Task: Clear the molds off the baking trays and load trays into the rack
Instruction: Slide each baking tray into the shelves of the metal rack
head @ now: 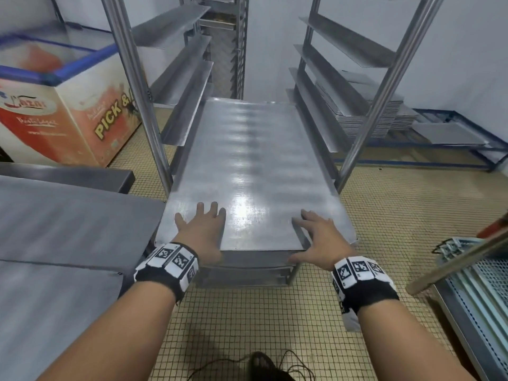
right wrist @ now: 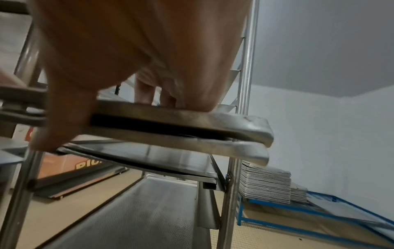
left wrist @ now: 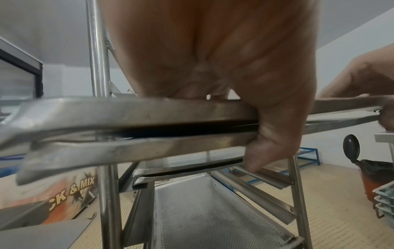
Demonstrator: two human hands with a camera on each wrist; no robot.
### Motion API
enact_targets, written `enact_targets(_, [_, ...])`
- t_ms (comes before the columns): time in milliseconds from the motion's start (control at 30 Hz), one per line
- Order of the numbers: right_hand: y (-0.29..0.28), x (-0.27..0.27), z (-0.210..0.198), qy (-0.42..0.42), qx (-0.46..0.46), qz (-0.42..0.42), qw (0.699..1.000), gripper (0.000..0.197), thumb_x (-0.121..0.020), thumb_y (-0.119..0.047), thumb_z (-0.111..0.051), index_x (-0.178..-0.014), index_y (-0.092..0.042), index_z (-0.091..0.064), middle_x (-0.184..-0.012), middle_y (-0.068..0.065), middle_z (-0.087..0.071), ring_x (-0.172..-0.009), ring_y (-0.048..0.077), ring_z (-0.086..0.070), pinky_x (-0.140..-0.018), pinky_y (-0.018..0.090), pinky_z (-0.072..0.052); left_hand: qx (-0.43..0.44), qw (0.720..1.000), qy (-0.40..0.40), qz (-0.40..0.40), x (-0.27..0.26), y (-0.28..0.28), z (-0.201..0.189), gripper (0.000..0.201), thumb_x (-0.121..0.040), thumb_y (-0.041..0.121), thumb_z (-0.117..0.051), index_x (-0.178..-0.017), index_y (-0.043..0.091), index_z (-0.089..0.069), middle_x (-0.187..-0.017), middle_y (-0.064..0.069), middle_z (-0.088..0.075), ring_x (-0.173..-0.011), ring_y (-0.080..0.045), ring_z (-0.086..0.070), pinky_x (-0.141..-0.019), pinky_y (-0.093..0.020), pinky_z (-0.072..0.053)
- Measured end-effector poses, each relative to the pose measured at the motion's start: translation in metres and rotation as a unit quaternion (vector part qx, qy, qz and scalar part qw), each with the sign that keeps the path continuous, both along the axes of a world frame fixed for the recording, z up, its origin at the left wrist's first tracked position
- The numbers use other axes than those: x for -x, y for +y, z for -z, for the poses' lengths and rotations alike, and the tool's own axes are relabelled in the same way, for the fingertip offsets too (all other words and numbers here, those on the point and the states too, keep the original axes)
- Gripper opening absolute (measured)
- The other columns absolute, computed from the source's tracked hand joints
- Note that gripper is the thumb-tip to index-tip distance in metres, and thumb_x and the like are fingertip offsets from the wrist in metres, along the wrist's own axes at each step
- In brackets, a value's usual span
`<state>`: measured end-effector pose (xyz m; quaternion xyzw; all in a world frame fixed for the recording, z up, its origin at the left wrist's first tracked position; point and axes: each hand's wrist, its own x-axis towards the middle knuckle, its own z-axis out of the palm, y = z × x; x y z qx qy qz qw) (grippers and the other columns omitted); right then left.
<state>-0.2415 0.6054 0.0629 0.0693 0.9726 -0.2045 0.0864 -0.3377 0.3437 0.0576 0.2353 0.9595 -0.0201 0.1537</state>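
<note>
A bare steel baking tray [head: 253, 160] lies part way into the tall steel rack [head: 132, 78], its near end sticking out toward me. My left hand [head: 202, 229] rests flat on the tray's near left corner, fingers straight on top. My right hand [head: 316, 237] lies on the near right corner the same way. In the left wrist view my thumb [left wrist: 273, 134] hangs down across the front edge of the top tray [left wrist: 127, 109] and a second tray [left wrist: 127, 148] just beneath. The right thumb [right wrist: 64, 118] crosses both edges of the trays [right wrist: 192, 118] too. No molds are in view.
A perforated tray [left wrist: 202, 210] sits low in the rack. A chest freezer [head: 68, 105] stands at left, a steel table [head: 68, 215] beside my left arm. Stacked trays [head: 371, 116] rest on a blue frame behind the rack. Crates [head: 481, 284] are at right, a cable [head: 247, 364] on the floor.
</note>
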Motion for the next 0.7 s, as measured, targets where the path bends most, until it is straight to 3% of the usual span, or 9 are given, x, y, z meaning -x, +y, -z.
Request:
enact_targets(67, [0.001,0.008,0.003,0.008,-0.04,-0.019,0.999,0.096,-0.071,-0.035,-0.079,-0.153,-0.028,-0.029,-0.163,-0.002,-0.013,-0.151,0.014,-0.005,-0.122,0.05,-0.002,0.003,1.0,-0.012,-0.002,0.007,0.001,-0.003,0.11,-0.075,0.028,-0.077,-0.158,0.017,-0.005,-0.166,0.001,0.002,-0.154,-0.031,0.007,-0.113,-0.074,-0.011])
enact_targets(133, [0.004,0.017,0.007,0.016,-0.067,-0.032,0.997,0.093,-0.076,-0.025,-0.076,-0.154,-0.027,-0.026,-0.163,-0.001,-0.011,-0.151,0.016,-0.003,-0.123,0.048,0.0,0.004,1.0,-0.02,-0.007,0.017,0.004,-0.005,0.111,-0.075,0.022,-0.076,-0.158,0.017,-0.003,-0.167,0.001,0.004,-0.154,-0.031,0.008,-0.114,-0.074,-0.01])
enact_targets(300, [0.014,0.042,0.018,0.061,-0.145,-0.063,0.986,0.089,-0.082,-0.02,-0.07,-0.155,-0.025,-0.02,-0.163,0.0,-0.009,-0.151,0.019,-0.002,-0.123,0.039,-0.001,-0.004,1.0,-0.025,-0.013,0.045,0.016,-0.008,0.112,-0.074,0.023,-0.078,-0.158,0.016,-0.005,-0.167,0.001,0.003,-0.154,-0.031,0.008,-0.113,-0.075,-0.01])
enact_targets(533, [0.024,0.087,0.022,0.106,-0.192,-0.069,0.973,0.082,-0.082,-0.025,-0.07,-0.151,-0.022,-0.027,-0.161,0.004,-0.02,-0.15,0.025,-0.013,-0.122,0.043,-0.011,-0.036,0.999,0.008,-0.002,0.089,0.021,0.002,0.107,-0.073,0.027,-0.072,-0.157,0.021,-0.005,-0.166,0.003,0.003,-0.154,-0.029,0.009,-0.115,-0.073,-0.005])
enact_targets(700, [0.035,0.124,0.02,0.095,-0.2,-0.068,0.973,0.083,-0.08,-0.024,-0.07,-0.15,-0.022,-0.025,-0.161,0.004,-0.019,-0.15,0.026,-0.013,-0.122,0.045,-0.014,-0.036,0.999,0.014,-0.002,0.126,0.032,0.003,0.109,-0.072,0.03,-0.074,-0.157,0.021,-0.007,-0.167,0.003,0.002,-0.154,-0.028,0.006,-0.114,-0.073,-0.005])
